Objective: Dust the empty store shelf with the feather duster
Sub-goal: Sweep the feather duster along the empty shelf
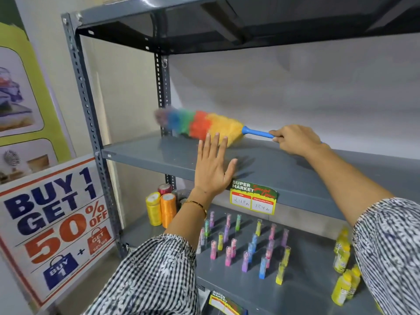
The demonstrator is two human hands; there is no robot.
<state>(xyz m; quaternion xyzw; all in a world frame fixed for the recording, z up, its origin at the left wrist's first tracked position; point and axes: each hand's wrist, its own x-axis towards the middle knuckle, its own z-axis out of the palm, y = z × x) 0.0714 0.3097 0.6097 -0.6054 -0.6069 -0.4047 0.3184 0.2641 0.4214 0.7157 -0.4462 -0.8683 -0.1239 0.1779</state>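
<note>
We see a grey metal shelving unit (pixel 91 92) with the empty middle shelf (pixel 295 176) at about hand height. The feather duster (pixel 200 125) lies low across that shelf toward its back left corner, rainbow head pointing left, blue handle pointing right; the purple tip is blurred, and we cannot tell for sure whether the fluff touches the shelf surface. Right hand (pixel 295 139) is clenched round the blue handle at its far end, arm reaching in from the right in a black-and-white patterned sleeve. Left hand (pixel 213 169) is open flat, fingers spread and pointing up, holding nothing, in front of the shelf's front edge and overlapping the yellow end of the duster in view; a thin gold bangle (pixel 196 204) sits on that wrist.

A supermarket price tag (pixel 253 197) hangs on the middle shelf's front lip, handwriting too blurred to read. The lower shelf (pixel 313 264) holds stock: rows of small upright coloured tubes (pixel 245 246) in pink, purple, blue, green and yellow; a cluster of yellow bottles (pixel 345 264) at the right; yellow and orange spools (pixel 161 209) at the back left, with a dark red one behind them. Contents of the tubes and bottles cannot be told. A second tag shows on the lower shelf's lip. A "BUY 1 GET 1 50% OFF" sign (pixel 56 226) leans at the left beside the unit.
</note>
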